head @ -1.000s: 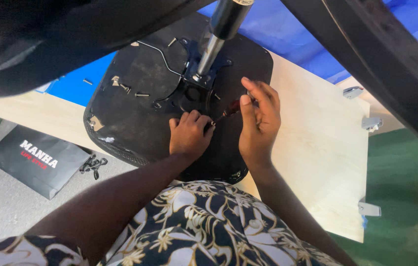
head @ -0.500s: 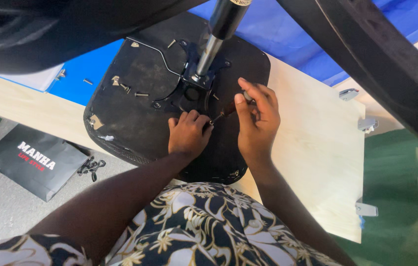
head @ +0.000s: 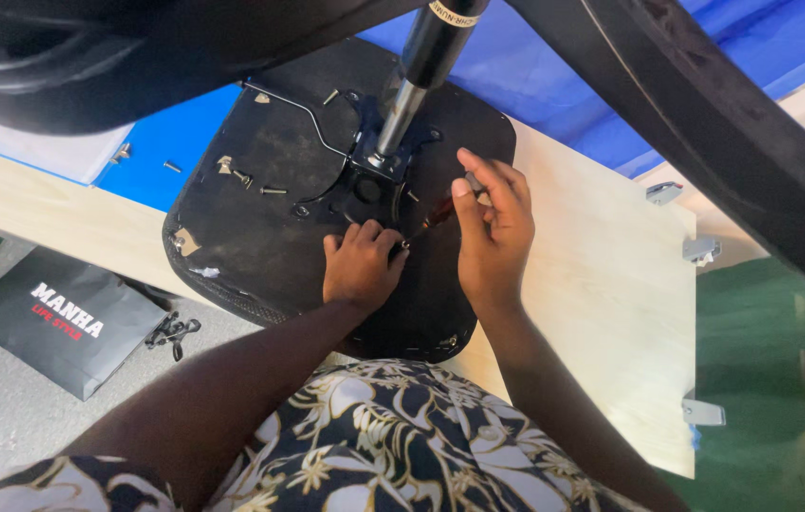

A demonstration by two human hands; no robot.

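Observation:
A black chair seat [head: 270, 209] lies upside down on a pale wooden board [head: 602, 313], with a metal gas-lift column [head: 402, 104] rising from its mounting plate. My left hand [head: 360, 265] rests knuckles-up on the seat underside, fingers curled at a small screw beside the plate. My right hand [head: 493, 232] grips a small dark-red-handled screwdriver [head: 431, 220], its tip angled down toward the left hand's fingertips. Loose screws [head: 241, 175] lie on the seat at the left.
Black chair-base arms [head: 706, 142] cross overhead at the top and right. A blue sheet [head: 554, 66] lies behind the seat. A black paper bag [head: 61, 318] and a black clip [head: 173, 332] sit on the grey floor at left. Metal brackets [head: 701, 248] edge the board.
Both hands stay at the same spot on the seat. The right hand's fingers have shifted slightly on the screwdriver, and the view has drifted a little.

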